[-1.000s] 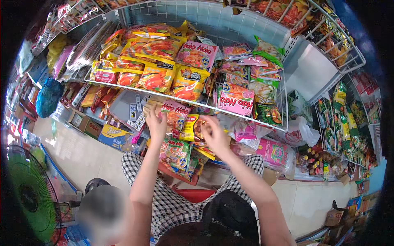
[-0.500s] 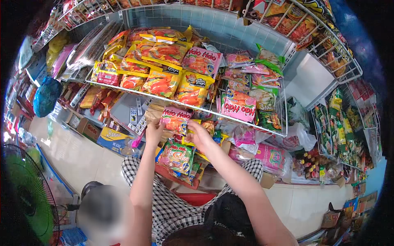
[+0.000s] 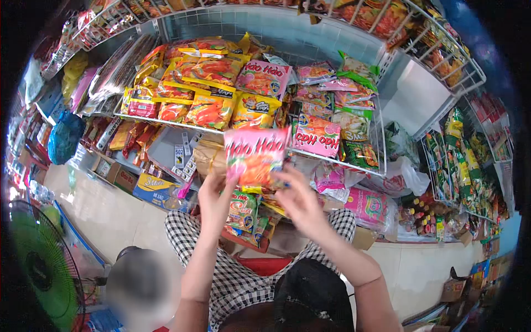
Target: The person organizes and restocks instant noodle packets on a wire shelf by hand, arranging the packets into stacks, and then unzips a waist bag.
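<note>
Shelf edge (image 3: pixel 338 161) passes behind the pink packet (image 3: pixel 254 157).

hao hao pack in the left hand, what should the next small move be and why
Probably raise the pink pack a little toward the wire shelf: the left hand grips its lower left corner, the right hand is close by its right side, and similar pink packs lie on that shelf.
</note>
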Action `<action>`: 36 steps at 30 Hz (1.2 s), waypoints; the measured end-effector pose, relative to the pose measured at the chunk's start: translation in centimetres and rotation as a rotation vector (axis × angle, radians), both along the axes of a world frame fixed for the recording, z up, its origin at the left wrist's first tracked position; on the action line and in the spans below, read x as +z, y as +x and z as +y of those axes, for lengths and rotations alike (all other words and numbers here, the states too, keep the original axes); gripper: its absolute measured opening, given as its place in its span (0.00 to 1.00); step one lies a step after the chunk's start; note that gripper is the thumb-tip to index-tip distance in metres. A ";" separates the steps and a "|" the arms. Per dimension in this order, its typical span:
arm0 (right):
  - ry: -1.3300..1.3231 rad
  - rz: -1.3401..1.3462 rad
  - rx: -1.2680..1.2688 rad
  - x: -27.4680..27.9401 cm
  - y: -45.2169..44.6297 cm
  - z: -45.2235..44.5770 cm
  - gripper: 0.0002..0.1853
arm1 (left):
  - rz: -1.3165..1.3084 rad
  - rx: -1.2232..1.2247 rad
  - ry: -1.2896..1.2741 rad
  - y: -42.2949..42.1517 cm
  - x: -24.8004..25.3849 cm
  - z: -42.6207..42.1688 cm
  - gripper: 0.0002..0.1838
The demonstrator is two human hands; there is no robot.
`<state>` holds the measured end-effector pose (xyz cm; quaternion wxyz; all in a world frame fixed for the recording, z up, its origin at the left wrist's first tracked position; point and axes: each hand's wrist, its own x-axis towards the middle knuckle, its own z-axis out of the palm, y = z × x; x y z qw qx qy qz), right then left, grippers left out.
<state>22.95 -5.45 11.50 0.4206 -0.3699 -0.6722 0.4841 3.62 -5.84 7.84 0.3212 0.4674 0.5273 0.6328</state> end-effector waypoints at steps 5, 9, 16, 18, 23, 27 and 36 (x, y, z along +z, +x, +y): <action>0.284 0.032 -0.287 3.7 4.0 5.1 0.18 | 0.147 -0.176 0.164 5.1 4.3 9.1 0.10; 0.282 -0.032 -0.391 5.0 7.6 11.7 0.25 | 0.333 -0.113 0.330 9.2 6.4 16.8 0.11; 0.339 0.027 -0.497 0.1 11.4 21.8 0.24 | 0.330 -0.114 0.257 11.4 2.0 25.2 0.08; 0.295 -0.122 -0.525 -1.5 12.0 22.6 0.20 | 0.421 -0.139 0.206 11.1 0.4 25.4 0.07; 0.272 -0.529 -0.559 -2.6 10.5 20.4 0.19 | 0.525 -0.165 0.102 11.0 -1.2 24.4 0.13; 0.376 -0.530 -0.610 -3.0 10.2 20.7 0.18 | 0.609 -0.056 0.017 11.5 -0.3 23.8 0.18; 0.419 -0.646 -0.596 -1.7 10.5 19.4 0.20 | 0.656 0.103 0.267 11.3 3.3 21.1 0.14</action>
